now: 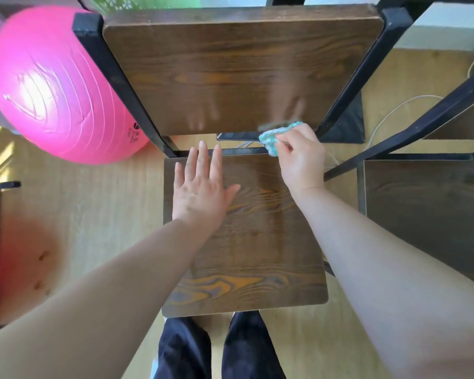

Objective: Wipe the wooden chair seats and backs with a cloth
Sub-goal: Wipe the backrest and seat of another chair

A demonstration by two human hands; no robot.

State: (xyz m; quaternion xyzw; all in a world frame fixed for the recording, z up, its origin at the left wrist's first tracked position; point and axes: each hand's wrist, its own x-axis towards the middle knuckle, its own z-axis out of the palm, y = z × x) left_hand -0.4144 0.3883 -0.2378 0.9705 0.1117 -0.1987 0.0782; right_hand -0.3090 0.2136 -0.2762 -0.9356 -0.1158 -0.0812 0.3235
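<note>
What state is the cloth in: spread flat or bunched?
Bunched. The right hand pinches the cloth as a crumpled wad at the lower edge of the chair back.

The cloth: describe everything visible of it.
The cloth is small and teal-green with paler flecks, and it looks like a soft, nubbly fabric. It is bunched into a wad, not spread flat. The right hand pinches it and hides part of it. It sits at the lower edge of the wooden chair back, near that edge's right end and above the gap before the seat. It seems to touch the wood there. Its upper edge is blurred.
</note>
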